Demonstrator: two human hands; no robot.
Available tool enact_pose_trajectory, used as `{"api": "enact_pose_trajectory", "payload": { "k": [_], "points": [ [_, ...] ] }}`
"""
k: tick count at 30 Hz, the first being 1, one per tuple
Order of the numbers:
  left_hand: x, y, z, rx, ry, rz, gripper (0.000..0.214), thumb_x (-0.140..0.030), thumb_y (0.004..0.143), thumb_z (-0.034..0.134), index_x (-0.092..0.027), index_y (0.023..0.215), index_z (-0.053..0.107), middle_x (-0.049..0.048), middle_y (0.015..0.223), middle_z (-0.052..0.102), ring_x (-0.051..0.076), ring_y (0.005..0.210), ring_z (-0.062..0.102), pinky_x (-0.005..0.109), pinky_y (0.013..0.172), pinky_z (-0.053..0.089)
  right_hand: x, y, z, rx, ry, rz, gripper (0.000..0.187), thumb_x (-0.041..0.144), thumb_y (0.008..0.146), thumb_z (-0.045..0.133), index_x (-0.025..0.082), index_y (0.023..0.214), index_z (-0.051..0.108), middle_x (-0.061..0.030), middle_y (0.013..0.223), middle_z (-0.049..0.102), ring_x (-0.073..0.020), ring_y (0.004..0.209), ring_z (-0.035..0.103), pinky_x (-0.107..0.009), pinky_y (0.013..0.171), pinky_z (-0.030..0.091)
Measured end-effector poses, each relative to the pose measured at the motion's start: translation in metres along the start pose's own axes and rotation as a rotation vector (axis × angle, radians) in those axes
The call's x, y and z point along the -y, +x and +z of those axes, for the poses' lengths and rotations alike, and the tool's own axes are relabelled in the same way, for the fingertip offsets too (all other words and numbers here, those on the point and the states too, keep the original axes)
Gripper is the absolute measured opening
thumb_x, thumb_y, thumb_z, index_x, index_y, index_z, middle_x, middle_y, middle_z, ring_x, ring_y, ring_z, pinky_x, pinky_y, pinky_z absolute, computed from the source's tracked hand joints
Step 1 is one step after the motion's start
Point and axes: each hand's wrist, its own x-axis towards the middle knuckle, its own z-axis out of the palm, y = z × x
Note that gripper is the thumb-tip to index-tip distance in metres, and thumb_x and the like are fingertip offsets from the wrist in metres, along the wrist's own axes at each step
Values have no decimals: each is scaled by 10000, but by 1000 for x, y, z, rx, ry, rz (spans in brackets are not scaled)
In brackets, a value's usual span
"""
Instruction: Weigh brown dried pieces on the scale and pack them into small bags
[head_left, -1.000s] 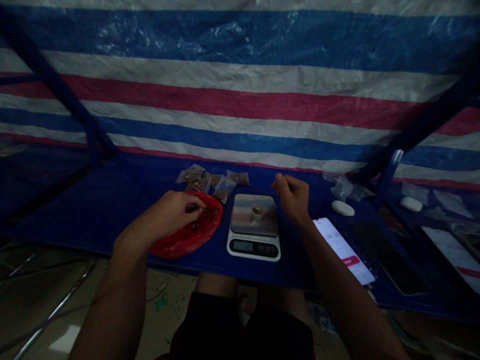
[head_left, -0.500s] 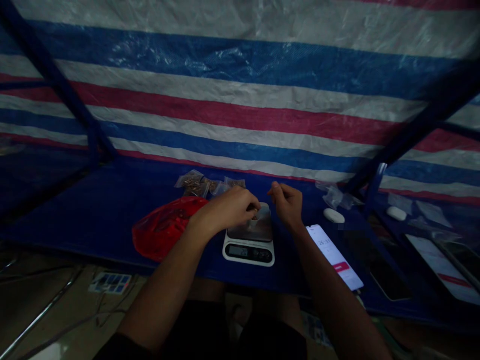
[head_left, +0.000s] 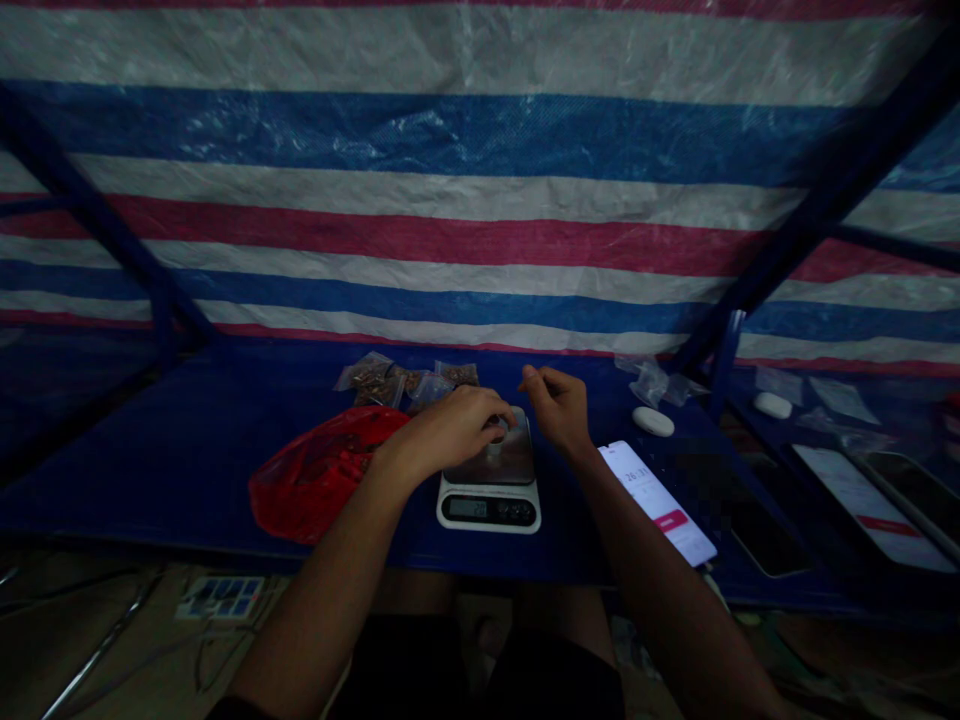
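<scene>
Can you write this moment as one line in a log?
left hand: fingers at small cup on kitchen scale | right hand: fingers pinched, above scale | nearby: red plastic bag, zip bags, phone

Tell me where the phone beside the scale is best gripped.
Pinch the smartphone across its long edges, coming from above with the right hand: it lies flat and slanted on the blue table, screen up, and that hand is nearest its far end.

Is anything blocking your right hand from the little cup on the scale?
No, nothing visible stands between the right hand and the small cup; only the digital scale lies beneath that gap. The left hand touches the cup's other side.
</scene>
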Motion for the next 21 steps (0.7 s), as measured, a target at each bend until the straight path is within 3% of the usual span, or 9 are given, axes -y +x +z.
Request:
{"api": "enact_pose_trajectory", "payload": {
  "k": [3,7,9,11,13,15,18,21],
  "points": [
    [1,0,0,-33,-52,46,233,-124,946,571,-199,1051,765,59,1085,758,179,983,689,315,928,503,0,-1,1,12,6,-4,457,481,944,572,158,631,653,23,540,515,-114,526,432,-258,526,322],
    [4,-1,-1,-43,-62,6,224,-125,947,564,-188,1011,769,58,1048,767,180,946,701,315,896,513,-2,2,-2,51,13,35,450,483,948,561,156,656,660,25,550,512,-114,532,433,-259,529,319],
    [4,-5,-4,-64,-73,-7,221,-134,949,566,-190,1026,766,52,1055,772,180,962,703,309,896,511,-2,5,-11,199,2,63,411,476,930,583,152,695,678,16,594,562,-120,566,476,-254,550,349],
    [3,-14,-11,-96,-82,-45,210,-148,946,575,-190,1033,761,45,1045,778,178,959,706,299,886,513,0,8,-24,459,-42,109,340,452,894,635,149,758,711,-4,680,648,-136,633,552,-254,604,406],
    [3,-28,-22,-110,-77,-136,196,-174,939,585,-191,1030,757,41,1025,783,178,932,711,290,861,520,2,10,-36,718,-98,192,276,421,855,683,154,826,745,-27,772,719,-157,701,617,-264,658,453],
    [5,-47,-34,-80,-49,-276,188,-219,937,587,-197,1007,760,38,1006,788,184,902,718,282,830,523,5,11,-45,882,-148,269,245,394,827,714,162,876,774,-49,842,762,-177,753,660,-271,684,481],
    [16,-83,-46,36,-7,-551,204,-269,931,567,-206,943,761,31,921,794,191,809,726,263,731,517,7,10,-49,975,-221,295,218,361,804,731,171,886,803,-63,886,783,-194,801,687,-275,706,500],
    [36,-117,-47,73,70,-725,194,-271,907,574,-204,897,756,40,905,796,198,793,726,259,716,511,8,9,-48,969,-266,284,201,345,804,721,175,864,810,-63,874,782,-202,794,691,-287,708,508]
  ]
}}
